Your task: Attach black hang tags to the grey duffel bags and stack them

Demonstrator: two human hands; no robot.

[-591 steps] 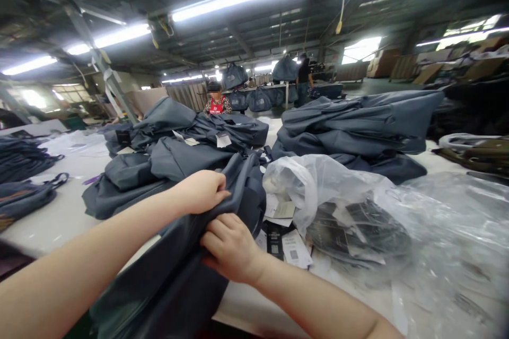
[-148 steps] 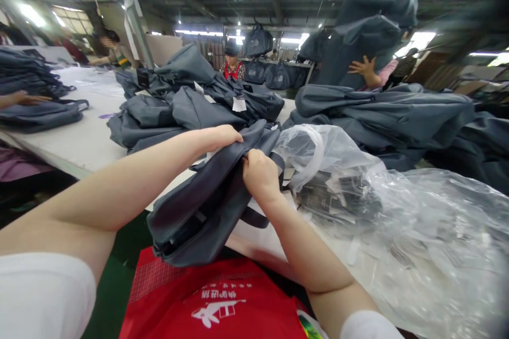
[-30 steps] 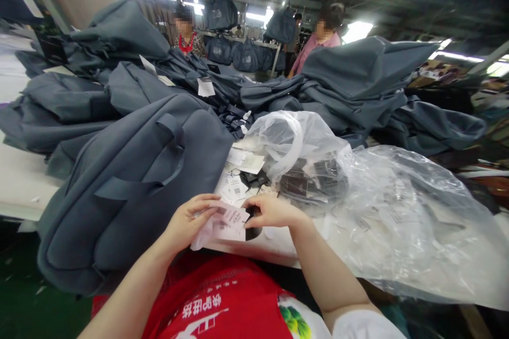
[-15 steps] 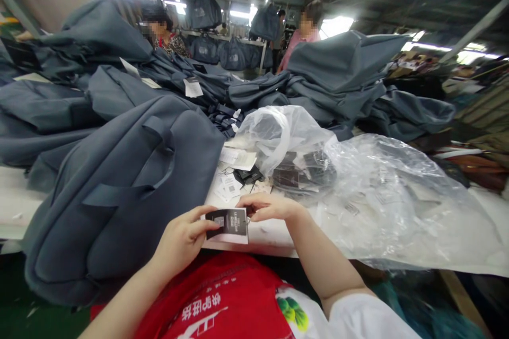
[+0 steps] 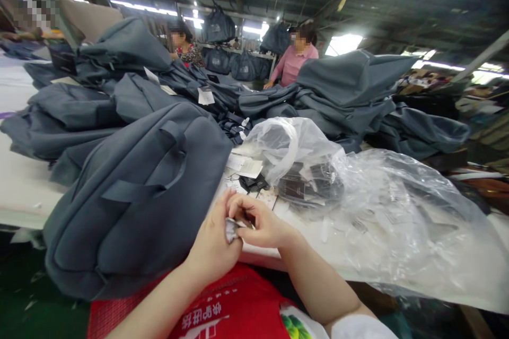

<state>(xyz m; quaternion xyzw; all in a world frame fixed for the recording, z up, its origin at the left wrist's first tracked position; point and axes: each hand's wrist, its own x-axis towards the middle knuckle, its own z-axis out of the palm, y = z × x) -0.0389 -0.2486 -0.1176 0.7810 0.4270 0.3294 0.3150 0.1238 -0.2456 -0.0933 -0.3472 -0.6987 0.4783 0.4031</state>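
Note:
My left hand (image 5: 217, 246) is closed around a hang tag (image 5: 231, 229), of which only a small whitish part shows between the fingers. Curled against it, my right hand (image 5: 260, 222) has its thumb and fingertips at the tag's edge; the exact grip is partly hidden. Left of my hands lies a large blue-grey bag (image 5: 155, 206) with strap handles, on the white table (image 5: 302, 246). Just beyond my fingers are black tags (image 5: 253, 182) and white paper tags (image 5: 248, 167).
A clear plastic bag (image 5: 296, 135) with dark tags in it stands right of centre, beside a spread plastic sheet (image 5: 413, 217). More blue-grey bags (image 5: 342, 81) are heaped across the back. Two co-workers, one in a pink shirt (image 5: 300, 60), are behind the heap.
The hang tag, shown flat with its black printed face before, is now mostly covered by my hands. My hands have come together, and the view has shifted slightly.

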